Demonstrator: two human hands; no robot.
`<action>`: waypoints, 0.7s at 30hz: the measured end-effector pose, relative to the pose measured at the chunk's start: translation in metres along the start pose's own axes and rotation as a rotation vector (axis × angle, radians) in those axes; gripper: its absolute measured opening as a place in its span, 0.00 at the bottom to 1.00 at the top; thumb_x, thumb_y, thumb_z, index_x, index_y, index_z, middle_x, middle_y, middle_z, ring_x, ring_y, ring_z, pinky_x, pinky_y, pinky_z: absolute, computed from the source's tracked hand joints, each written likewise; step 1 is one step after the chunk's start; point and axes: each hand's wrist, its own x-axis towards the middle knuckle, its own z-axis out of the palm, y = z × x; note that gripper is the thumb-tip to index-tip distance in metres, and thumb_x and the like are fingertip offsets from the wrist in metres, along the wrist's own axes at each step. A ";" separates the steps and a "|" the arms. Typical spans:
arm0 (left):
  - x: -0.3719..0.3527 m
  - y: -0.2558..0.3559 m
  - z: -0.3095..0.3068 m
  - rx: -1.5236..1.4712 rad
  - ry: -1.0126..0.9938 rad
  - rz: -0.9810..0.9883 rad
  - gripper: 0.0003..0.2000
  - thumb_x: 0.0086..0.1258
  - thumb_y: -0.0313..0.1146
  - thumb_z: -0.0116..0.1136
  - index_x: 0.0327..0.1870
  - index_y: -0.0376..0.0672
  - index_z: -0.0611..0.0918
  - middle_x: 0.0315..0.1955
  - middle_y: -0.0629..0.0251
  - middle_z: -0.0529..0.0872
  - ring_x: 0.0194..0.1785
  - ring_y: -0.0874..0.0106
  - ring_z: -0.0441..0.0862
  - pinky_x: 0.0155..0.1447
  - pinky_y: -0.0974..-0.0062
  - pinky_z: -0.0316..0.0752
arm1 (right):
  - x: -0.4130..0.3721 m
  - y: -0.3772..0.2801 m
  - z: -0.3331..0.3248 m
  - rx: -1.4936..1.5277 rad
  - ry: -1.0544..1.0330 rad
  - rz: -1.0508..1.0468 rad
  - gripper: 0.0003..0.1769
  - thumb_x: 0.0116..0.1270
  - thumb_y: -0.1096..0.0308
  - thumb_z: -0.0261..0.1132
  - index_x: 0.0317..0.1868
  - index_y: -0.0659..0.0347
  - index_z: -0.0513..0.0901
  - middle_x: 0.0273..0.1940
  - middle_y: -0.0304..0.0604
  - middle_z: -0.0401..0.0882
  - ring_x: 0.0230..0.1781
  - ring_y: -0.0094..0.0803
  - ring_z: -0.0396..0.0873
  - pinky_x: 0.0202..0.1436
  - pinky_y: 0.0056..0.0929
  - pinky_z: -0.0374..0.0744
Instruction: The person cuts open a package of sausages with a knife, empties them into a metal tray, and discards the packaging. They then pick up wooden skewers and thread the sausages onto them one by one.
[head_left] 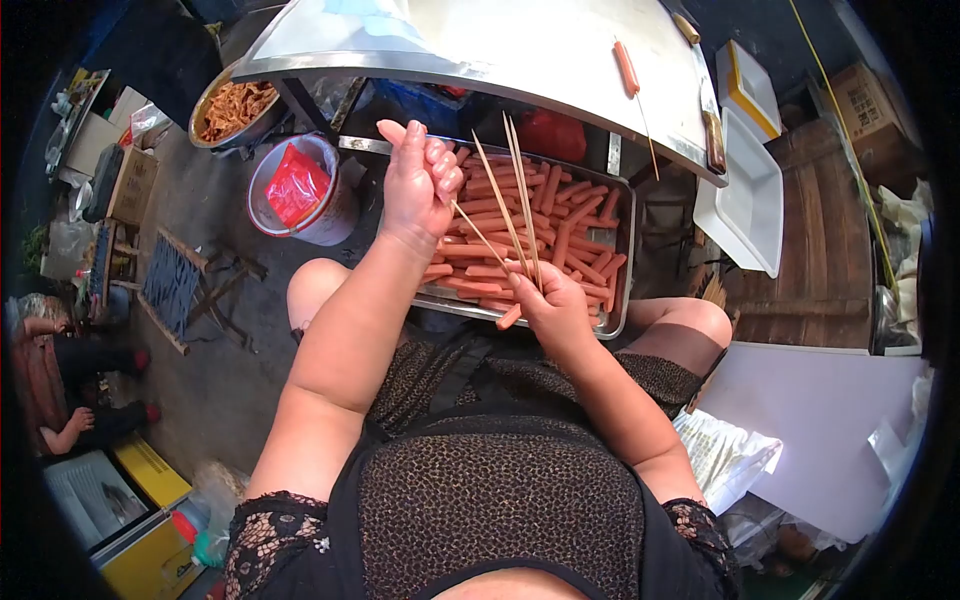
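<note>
Grey floor lies under a seated person whose knees carry a steel tray (622, 290) filled with loose sausages (575, 225).

1. Right hand (555, 305): fingers pressed together around the near ends of the bamboo skewers (520, 190), whose long axis runs away toward the far side. One sausage (508, 318) is held beneath them, at the tray's near rim.
2. Left hand (420, 185): raised above the tray's left part, fingers curled, pinching the far end of a single skewer (480, 235).
3. The single skewer slants near-right from the left hand down to the right hand, which is nearer the held sausage.

Beyond the tray, a counter (560, 45) carries a skewered sausage (627, 68).
</note>
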 end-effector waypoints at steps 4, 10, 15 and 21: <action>-0.002 0.007 0.012 0.007 0.045 -0.001 0.10 0.73 0.44 0.54 0.39 0.49 0.73 0.21 0.74 0.67 0.24 0.79 0.65 0.25 0.81 0.63 | 0.001 -0.007 -0.004 -0.108 0.014 -0.064 0.14 0.72 0.67 0.58 0.51 0.68 0.78 0.32 0.34 0.74 0.26 0.15 0.72 0.26 0.15 0.76; 0.008 0.024 0.010 0.104 0.082 0.013 0.09 0.70 0.40 0.59 0.40 0.48 0.73 0.22 0.74 0.66 0.21 0.83 0.62 0.19 0.87 0.58 | -0.008 -0.006 -0.006 -0.184 -0.095 -0.044 0.14 0.72 0.69 0.56 0.52 0.68 0.78 0.31 0.33 0.74 0.27 0.15 0.72 0.30 0.15 0.74; 0.014 0.012 0.002 0.138 0.081 0.038 0.09 0.71 0.37 0.57 0.43 0.47 0.72 0.22 0.74 0.66 0.21 0.83 0.62 0.19 0.87 0.59 | -0.008 0.038 -0.002 -0.014 -0.018 -0.103 0.15 0.72 0.70 0.57 0.56 0.65 0.76 0.28 0.29 0.73 0.27 0.16 0.71 0.32 0.15 0.71; 0.011 0.010 0.003 0.161 0.062 0.006 0.13 0.72 0.37 0.55 0.50 0.46 0.68 0.23 0.72 0.66 0.22 0.81 0.63 0.20 0.83 0.60 | -0.003 0.047 -0.004 -0.049 -0.029 -0.126 0.14 0.72 0.70 0.57 0.55 0.66 0.76 0.28 0.30 0.73 0.26 0.15 0.70 0.31 0.15 0.71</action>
